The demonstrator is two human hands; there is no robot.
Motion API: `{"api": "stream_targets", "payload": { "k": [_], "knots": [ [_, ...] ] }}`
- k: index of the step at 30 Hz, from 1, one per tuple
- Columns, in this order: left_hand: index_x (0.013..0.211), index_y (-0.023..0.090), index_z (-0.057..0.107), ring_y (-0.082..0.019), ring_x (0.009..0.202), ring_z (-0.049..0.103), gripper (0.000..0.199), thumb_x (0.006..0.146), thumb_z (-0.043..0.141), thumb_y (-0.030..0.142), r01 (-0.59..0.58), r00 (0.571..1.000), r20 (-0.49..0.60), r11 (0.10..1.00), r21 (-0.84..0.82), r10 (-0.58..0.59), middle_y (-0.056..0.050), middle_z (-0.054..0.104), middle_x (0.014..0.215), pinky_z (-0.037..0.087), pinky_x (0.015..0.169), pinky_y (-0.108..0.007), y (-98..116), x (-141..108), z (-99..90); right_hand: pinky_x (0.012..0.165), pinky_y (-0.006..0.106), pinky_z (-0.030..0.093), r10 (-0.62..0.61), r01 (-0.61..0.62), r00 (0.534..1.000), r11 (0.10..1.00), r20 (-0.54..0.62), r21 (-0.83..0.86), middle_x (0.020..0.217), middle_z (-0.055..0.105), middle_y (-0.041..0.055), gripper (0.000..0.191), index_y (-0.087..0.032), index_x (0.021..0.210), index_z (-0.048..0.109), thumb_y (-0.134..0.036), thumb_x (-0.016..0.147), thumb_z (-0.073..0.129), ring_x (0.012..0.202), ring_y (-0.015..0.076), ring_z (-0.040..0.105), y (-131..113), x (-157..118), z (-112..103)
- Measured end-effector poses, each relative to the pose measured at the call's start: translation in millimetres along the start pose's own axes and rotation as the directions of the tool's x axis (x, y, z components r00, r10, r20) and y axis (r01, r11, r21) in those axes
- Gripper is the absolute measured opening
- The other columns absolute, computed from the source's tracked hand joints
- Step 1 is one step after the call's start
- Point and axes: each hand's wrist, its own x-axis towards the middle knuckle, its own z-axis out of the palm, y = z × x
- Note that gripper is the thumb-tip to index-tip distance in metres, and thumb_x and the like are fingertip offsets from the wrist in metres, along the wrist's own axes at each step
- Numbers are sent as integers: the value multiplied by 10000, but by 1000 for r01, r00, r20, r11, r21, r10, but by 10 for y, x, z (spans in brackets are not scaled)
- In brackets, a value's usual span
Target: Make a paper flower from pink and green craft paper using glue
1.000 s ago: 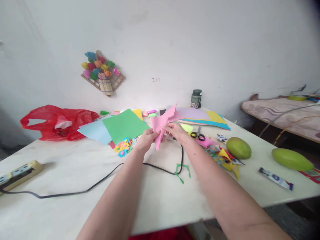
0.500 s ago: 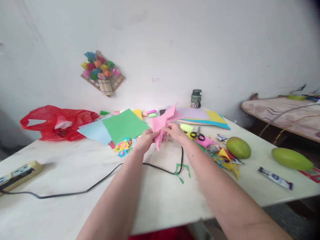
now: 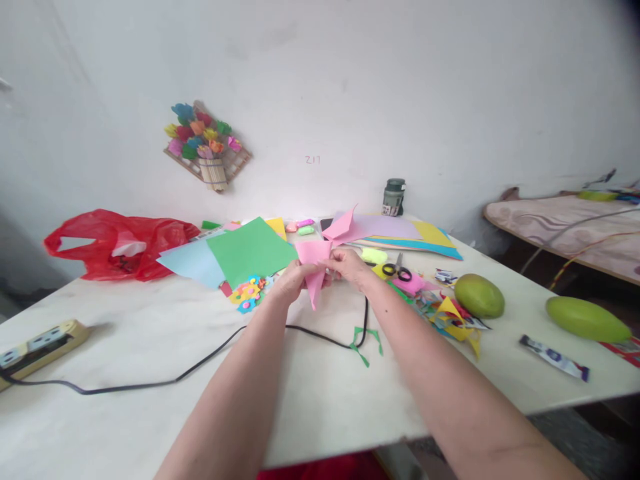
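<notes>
A piece of pink paper (image 3: 313, 253), rolled or folded to a downward point, is held between my two hands above the table. My left hand (image 3: 294, 281) pinches its left side, thumb on the front. The fingers of my right hand (image 3: 349, 267) are closed on its right edge. Directly behind, a pink flap with a raised tip (image 3: 342, 227) shows; whether it joins the held paper I cannot tell. Scissors with black handles (image 3: 397, 269) lie to the right of my right hand. A green sheet (image 3: 250, 250) and colourful flower cut-outs (image 3: 249, 293) lie left of my left hand.
A black cord (image 3: 200, 363) crosses the table from a power strip (image 3: 45, 343). Left stands a red plastic bag (image 3: 95, 233). Paper scraps (image 3: 453, 320), two green fruits (image 3: 479, 295) and a tube (image 3: 554, 358) lie right. A dark jar (image 3: 394, 198) stands by the wall.
The held pink paper has turned and dropped slightly, its wide upper part now facing me as a narrow cone. Both hands stay closed on it in nearly the same place.
</notes>
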Motion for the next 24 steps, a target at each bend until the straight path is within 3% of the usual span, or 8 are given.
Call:
{"api": "stream_targets", "payload": {
  "k": [6,13,19,24],
  "knots": [
    [765,85,652,-216,607,627,237,574,649,226,6,997,-82,998,64,0,-112,668,678,503,650,-349,-26,36,2,392,201,308,8,-8,1000,1000,26,18,433,428,-57,392,-165,511,458,-480,583,680,396,60,390,38,17,9],
    [778,88,644,-201,602,622,223,576,636,182,-34,999,-38,999,3,34,-93,666,685,507,661,-351,-44,43,-15,391,196,344,47,-53,994,997,103,54,488,501,-18,386,-150,601,527,-521,661,614,437,83,466,-13,-7,-54],
    [822,69,633,-219,622,628,269,590,644,203,-25,1000,5,999,34,25,-121,670,695,508,654,-359,-48,32,-25,387,186,340,-47,47,999,996,-8,80,503,489,-33,359,-154,576,512,-487,651,626,434,66,433,-18,9,-76],
    [814,72,632,-222,625,630,267,593,656,222,-26,999,23,997,66,25,-128,670,699,507,644,-355,-45,25,-20,387,184,321,-59,63,995,997,-79,43,495,492,-34,351,-163,519,461,-436,626,655,425,58,407,-21,28,-46]
  ]
}}
